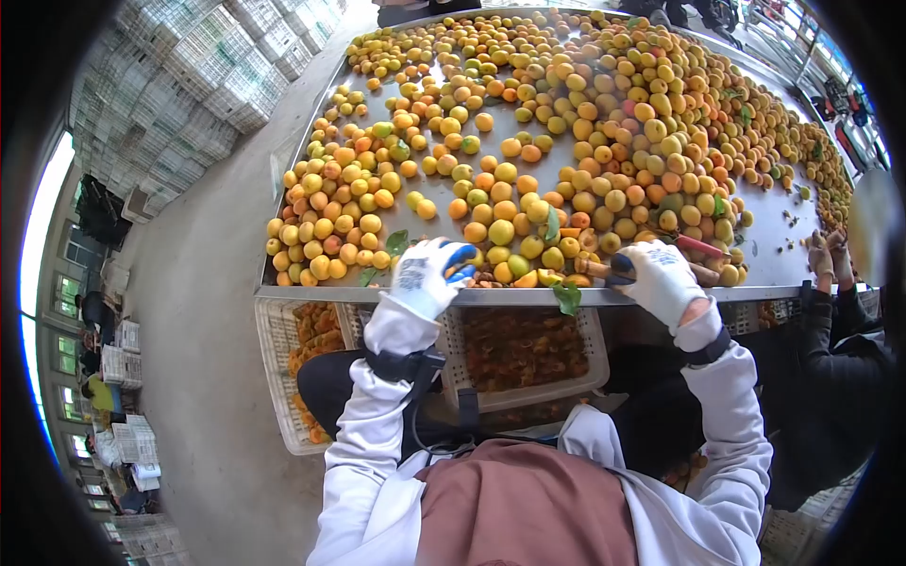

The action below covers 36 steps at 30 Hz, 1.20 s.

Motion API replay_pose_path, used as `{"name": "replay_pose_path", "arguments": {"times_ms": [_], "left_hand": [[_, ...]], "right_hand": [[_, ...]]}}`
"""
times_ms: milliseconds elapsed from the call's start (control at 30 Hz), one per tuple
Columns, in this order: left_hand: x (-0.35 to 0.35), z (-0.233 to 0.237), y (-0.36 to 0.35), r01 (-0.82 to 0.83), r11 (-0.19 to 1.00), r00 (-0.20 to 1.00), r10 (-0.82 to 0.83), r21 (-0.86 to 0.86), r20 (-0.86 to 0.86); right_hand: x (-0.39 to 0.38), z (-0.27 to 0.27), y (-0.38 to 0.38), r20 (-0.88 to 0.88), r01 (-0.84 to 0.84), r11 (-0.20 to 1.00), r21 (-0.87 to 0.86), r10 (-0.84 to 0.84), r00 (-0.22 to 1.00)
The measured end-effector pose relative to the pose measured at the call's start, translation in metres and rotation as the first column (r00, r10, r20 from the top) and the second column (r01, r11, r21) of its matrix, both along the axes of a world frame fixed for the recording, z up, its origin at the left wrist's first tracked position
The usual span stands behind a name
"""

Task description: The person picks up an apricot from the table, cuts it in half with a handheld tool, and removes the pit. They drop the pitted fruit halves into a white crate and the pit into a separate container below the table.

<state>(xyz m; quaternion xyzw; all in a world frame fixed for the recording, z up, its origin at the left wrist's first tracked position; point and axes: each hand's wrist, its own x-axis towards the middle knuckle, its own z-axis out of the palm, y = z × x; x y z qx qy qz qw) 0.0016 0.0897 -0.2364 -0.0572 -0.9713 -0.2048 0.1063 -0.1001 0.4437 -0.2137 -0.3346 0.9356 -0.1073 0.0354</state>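
Note:
My left hand, in a white glove with blue fingertips, is at the near edge of the metal table. Its fingers are curled beside the fruit, and what they hold, if anything, is hidden. My right hand, gloved alike, has its fingers closed around a wooden handle at the same edge. Round yellow-orange fruits lie between and beyond both hands, with a few cut pieces and green leaves near the rim. A red-handled tool rests among the fruit by my right hand.
White crates with orange fruit pieces stand below the table's near edge. At the right, a co-worker's hands are over the table. Stacked crates rise at the far left beside the floor.

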Motion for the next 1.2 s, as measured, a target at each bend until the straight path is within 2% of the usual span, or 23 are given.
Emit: {"name": "replay_pose_path", "arguments": {"times_ms": [100, 167, 233, 267, 333, 367, 433, 467, 500, 533, 567, 633, 667, 700, 767, 833, 900, 933, 967, 1033, 1067, 1133, 1200], "left_hand": [[-0.023, -0.014, 0.013, 0.161, 0.983, 0.986, -0.157, -0.089, 0.057], [-0.040, -0.022, 0.022, 0.227, 0.965, 0.961, -0.201, -0.131, 0.189], [-0.048, -0.029, 0.028, 0.283, 0.929, 0.953, -0.245, -0.236, 0.178], [-0.050, -0.031, 0.026, 0.282, 0.929, 0.953, -0.244, -0.237, 0.178], [-0.051, -0.020, 0.028, 0.193, 0.805, 0.980, -0.133, -0.561, 0.146], [-0.051, -0.022, 0.027, 0.192, 0.806, 0.980, -0.131, -0.560, 0.147], [-0.052, -0.025, 0.025, 0.099, 0.919, 0.994, -0.074, -0.382, 0.081], [-0.050, -0.026, 0.028, 0.113, 0.953, 0.993, -0.113, -0.280, 0.017], [-0.051, -0.020, 0.036, 0.117, 0.953, 0.993, -0.116, -0.281, 0.021], [-0.052, -0.011, 0.048, 0.180, 0.958, 0.975, -0.143, -0.226, 0.168], [-0.053, -0.006, 0.058, 0.233, 0.959, 0.935, -0.175, -0.162, 0.307], [-0.056, 0.000, 0.072, 0.276, 0.945, 0.854, -0.157, -0.177, 0.495], [-0.059, -0.005, 0.074, 0.267, 0.950, 0.849, -0.151, -0.164, 0.506], [-0.062, -0.014, 0.073, 0.259, 0.954, 0.842, -0.146, -0.152, 0.519], [-0.069, -0.026, 0.069, 0.249, 0.955, 0.828, -0.124, -0.161, 0.547], [-0.068, -0.032, 0.059, 0.232, 0.958, 0.812, -0.094, -0.171, 0.576], [-0.065, -0.029, 0.043, 0.131, 0.988, 0.870, -0.152, 0.077, 0.469], [-0.061, -0.017, 0.042, 0.003, 0.969, 0.850, -0.132, 0.247, 0.509], [-0.056, -0.022, 0.033, -0.153, 0.793, 0.812, -0.239, 0.589, 0.533], [-0.041, -0.021, 0.033, -0.026, 0.419, 0.891, -0.402, 0.908, 0.211], [-0.034, -0.021, 0.035, -0.026, 0.423, 0.892, -0.400, 0.906, 0.212], [-0.021, -0.014, 0.051, 0.065, 0.232, 0.900, -0.434, 0.970, 0.043], [-0.011, -0.004, 0.076, 0.057, 0.186, 0.934, -0.356, 0.981, 0.013]], "right_hand": [[-0.013, -0.023, -0.025, -0.084, -0.067, 0.975, 0.214, 0.087, 0.993], [-0.021, -0.029, -0.034, -0.068, -0.057, 0.952, 0.299, 0.081, 0.994], [-0.026, -0.038, -0.035, -0.057, -0.044, 0.921, 0.386, 0.072, 0.996], [-0.030, -0.046, -0.028, -0.075, -0.009, 0.955, 0.296, 0.033, 0.997], [-0.029, -0.039, -0.019, -0.075, 0.039, 0.995, 0.095, -0.032, 0.997], [-0.026, -0.033, -0.012, -0.093, 0.036, 0.998, -0.048, -0.040, 0.995], [-0.018, -0.018, -0.003, -0.060, 0.090, 0.953, -0.290, -0.112, 0.992], [-0.016, -0.011, -0.003, 0.077, 0.175, 0.907, -0.384, -0.157, 0.985], [-0.012, -0.003, -0.004, 0.216, 0.267, 0.847, -0.459, -0.185, 0.959], [-0.004, 0.014, -0.005, 0.376, 0.340, 0.789, -0.512, -0.150, 0.915], [0.003, 0.025, -0.008, 0.377, 0.340, 0.790, -0.511, -0.150, 0.914], [0.016, 0.039, -0.011, 0.649, 0.496, 0.546, -0.675, 0.121, 0.751], [0.021, 0.032, -0.010, 0.686, 0.537, 0.468, -0.702, 0.239, 0.687], [0.026, 0.030, -0.008, 0.734, 0.595, 0.450, -0.666, 0.255, 0.629], [0.035, 0.018, -0.007, 0.757, 0.669, 0.356, -0.652, 0.269, 0.595], [0.045, 0.010, -0.003, 0.757, 0.681, 0.330, -0.653, 0.309, 0.576], [0.054, -0.007, -0.005, 0.786, 0.783, 0.220, -0.582, 0.398, 0.473], [0.059, -0.014, -0.006, 0.774, 0.785, 0.203, -0.585, 0.429, 0.466], [0.064, -0.015, -0.008, 0.752, 0.770, 0.212, -0.601, 0.477, 0.455], [0.070, -0.017, -0.014, 0.801, 0.782, 0.281, -0.556, 0.431, 0.415], [0.072, -0.018, -0.019, 0.795, 0.776, 0.281, -0.565, 0.438, 0.420], [0.075, -0.020, -0.031, 0.821, 0.818, 0.262, -0.512, 0.429, 0.377], [0.082, -0.009, -0.042, 0.862, 0.861, 0.250, -0.443, 0.384, 0.332]]}}
